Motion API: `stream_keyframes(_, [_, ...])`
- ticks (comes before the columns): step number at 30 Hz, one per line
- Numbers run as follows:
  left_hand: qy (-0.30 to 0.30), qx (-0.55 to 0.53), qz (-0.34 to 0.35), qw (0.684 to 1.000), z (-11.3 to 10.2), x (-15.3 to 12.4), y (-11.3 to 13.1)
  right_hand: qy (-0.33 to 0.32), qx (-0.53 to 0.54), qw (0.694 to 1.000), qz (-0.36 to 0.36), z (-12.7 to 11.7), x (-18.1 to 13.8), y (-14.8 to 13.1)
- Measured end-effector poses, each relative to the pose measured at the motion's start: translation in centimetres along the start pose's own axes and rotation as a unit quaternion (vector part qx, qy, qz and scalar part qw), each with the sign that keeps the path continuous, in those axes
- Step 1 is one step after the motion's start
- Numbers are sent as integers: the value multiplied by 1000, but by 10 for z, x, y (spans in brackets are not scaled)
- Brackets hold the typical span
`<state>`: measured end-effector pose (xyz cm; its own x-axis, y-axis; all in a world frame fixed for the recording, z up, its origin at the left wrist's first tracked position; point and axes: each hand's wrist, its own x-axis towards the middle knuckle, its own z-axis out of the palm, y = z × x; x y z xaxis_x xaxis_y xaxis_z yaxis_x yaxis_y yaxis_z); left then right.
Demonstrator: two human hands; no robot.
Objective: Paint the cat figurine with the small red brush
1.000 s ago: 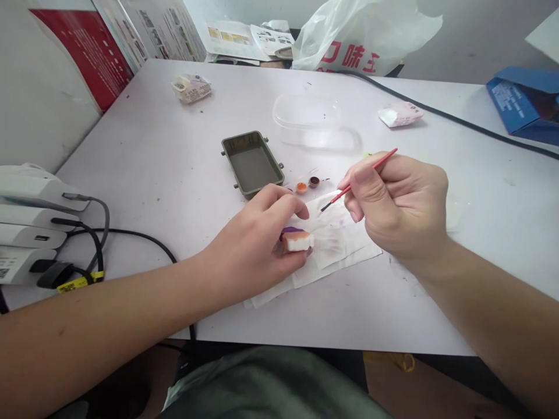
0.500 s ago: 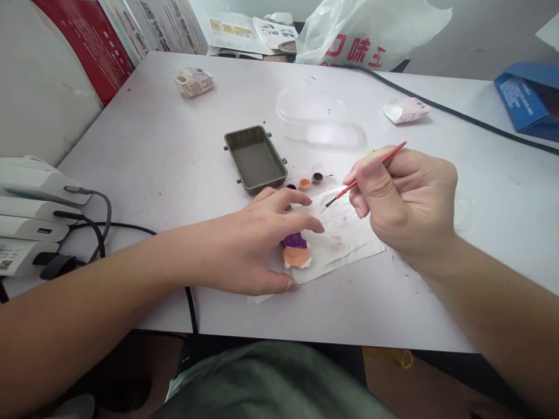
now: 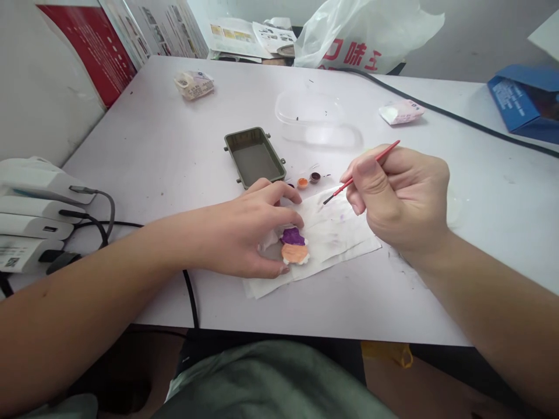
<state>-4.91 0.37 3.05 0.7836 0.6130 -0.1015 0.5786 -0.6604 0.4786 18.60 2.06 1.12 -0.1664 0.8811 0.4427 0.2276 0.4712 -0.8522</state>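
My right hand [image 3: 402,198] pinches a thin red paintbrush [image 3: 349,183], its dark bristles pointing down and left above a white tissue [image 3: 340,227]. On the tissue's left part lies a small figure [image 3: 294,254] painted purple above and orange below, with white bits along its edge. My left hand [image 3: 257,230] is spread beside this figure, fingers apart and curved around its left side, the thumb close to its lower edge. Just beyond the tissue stand small paint pots, one orange [image 3: 302,183] and one dark brown [image 3: 315,177]; a purple one is partly hidden by my left fingers.
A dark green open box [image 3: 255,158] stands behind my left hand. Farther back are a clear plastic lid [image 3: 310,110], two crumpled packets [image 3: 194,85] and a black cable [image 3: 458,113]. White chargers [image 3: 35,221] with cords crowd the left; a blue box [image 3: 519,105] sits at the right.
My left hand has drawn slightly left and toward me, uncovering more of the painted figure. The brush stays in my right hand, nearly in the same place.
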Motion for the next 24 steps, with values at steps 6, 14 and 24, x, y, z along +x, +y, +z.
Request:
stream_keyframes(6, [62,-13,18,998,-2,0,-3,7,14,1000,-6,-1,1,0])
stream_keyframes(14, [129,-88,-29,987,-4,1,4,15,52,998,23,-2,4,0])
stream_keyframes(24, [35,-518,-102,849,2,7,1,48,221,965,135,-5,17,11])
